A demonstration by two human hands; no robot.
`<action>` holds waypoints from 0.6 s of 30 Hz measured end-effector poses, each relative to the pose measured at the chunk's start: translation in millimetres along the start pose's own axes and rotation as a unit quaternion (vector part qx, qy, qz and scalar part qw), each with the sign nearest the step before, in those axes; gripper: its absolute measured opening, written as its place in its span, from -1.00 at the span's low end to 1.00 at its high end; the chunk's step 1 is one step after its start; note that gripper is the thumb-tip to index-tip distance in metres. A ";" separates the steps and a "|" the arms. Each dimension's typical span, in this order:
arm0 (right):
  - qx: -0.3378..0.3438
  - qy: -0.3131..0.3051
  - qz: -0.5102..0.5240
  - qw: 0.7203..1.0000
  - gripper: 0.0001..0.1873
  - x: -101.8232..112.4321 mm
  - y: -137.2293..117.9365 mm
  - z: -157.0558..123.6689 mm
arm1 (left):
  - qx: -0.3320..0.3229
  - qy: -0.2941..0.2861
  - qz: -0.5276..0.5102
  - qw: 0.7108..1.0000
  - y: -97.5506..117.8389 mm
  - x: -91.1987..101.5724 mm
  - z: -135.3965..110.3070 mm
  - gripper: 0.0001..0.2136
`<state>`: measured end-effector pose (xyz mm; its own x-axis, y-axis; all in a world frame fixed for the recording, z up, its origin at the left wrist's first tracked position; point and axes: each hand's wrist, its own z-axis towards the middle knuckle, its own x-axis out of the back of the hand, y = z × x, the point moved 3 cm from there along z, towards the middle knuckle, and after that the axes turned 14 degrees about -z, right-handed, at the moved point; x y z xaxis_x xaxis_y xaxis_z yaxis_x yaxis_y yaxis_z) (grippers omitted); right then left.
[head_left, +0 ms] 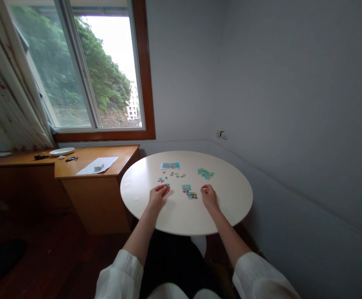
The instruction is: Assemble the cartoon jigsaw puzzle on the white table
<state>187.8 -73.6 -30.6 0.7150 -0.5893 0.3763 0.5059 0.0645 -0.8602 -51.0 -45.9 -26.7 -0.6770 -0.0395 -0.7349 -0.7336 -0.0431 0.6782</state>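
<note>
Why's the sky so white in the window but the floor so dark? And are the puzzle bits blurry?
Head view: the sky is overexposed, probably too bright for the camera; head view: the floor at lower left gets little light; head view: the loose puzzle pieces look small and soft, their pictures hard to make out.

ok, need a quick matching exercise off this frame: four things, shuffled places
Things
1. Picture card
2. Curtain
3. Part-joined puzzle
4. Large white plate

Places
A. Between the left hand and the right hand
B. On the wooden desk
C. Near the far edge of the round table
D. At the left side of the window

Pairs: 1-C, 2-D, 3-A, 4-B
</note>
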 end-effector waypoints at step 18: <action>0.000 -0.014 0.015 1.000 -0.88 0.8 -3.2 -1.8 | -0.031 0.007 0.042 0.999 2.7 2.4 1.2 -0.66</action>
<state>185.9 -75.7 -28.2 0.7430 -0.5638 0.3608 0.4849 0.0818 -0.8707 -54.7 -44.9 -26.6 -0.7342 -0.0597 -0.6762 -0.6695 -0.1009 0.7359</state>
